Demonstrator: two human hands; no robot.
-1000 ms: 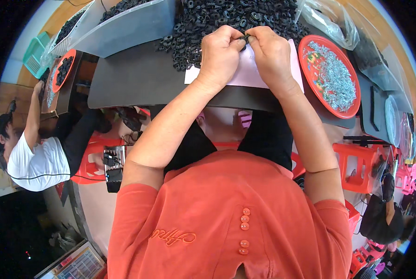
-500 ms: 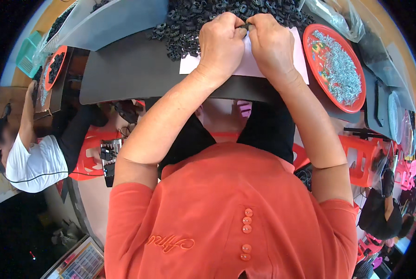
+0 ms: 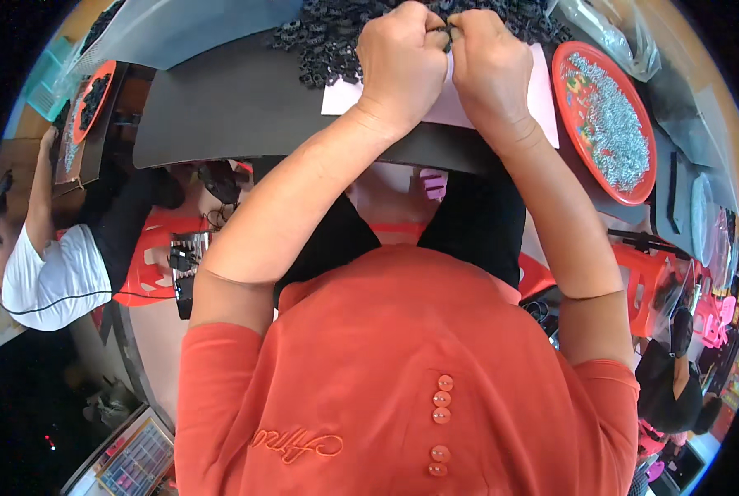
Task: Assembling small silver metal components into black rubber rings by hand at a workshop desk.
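Note:
My left hand [image 3: 402, 70] and my right hand [image 3: 492, 74] meet at the far side of the table, fingertips almost touching. Both are closed in a pinch around a small dark plastic piece [image 3: 449, 27], mostly hidden by the fingers; it resembles the pieces heaped beyond. Under my hands lies a pale pink sheet [image 3: 543, 116]. Behind and to the left spreads a heap of small black plastic pieces [image 3: 324, 58], shaped like little claw clips. To the right of my right hand, a red oval tray [image 3: 561, 91] holds many small silvery metal pieces [image 3: 617, 132], like springs.
The dark tabletop [image 3: 212, 116] curves in front of me. A translucent bin [image 3: 188, 33] stands at the far left, a clear plastic bag [image 3: 613, 37] at the far right. On the left, a person in a white shirt [image 3: 59, 277] sits by another orange tray [image 3: 82, 124]; another person in black [image 3: 667, 384] is at right.
The view has shifted slightly, so my hands sit a little higher in it. Both still pinch at the small dark piece, their fingertips slightly rearranged.

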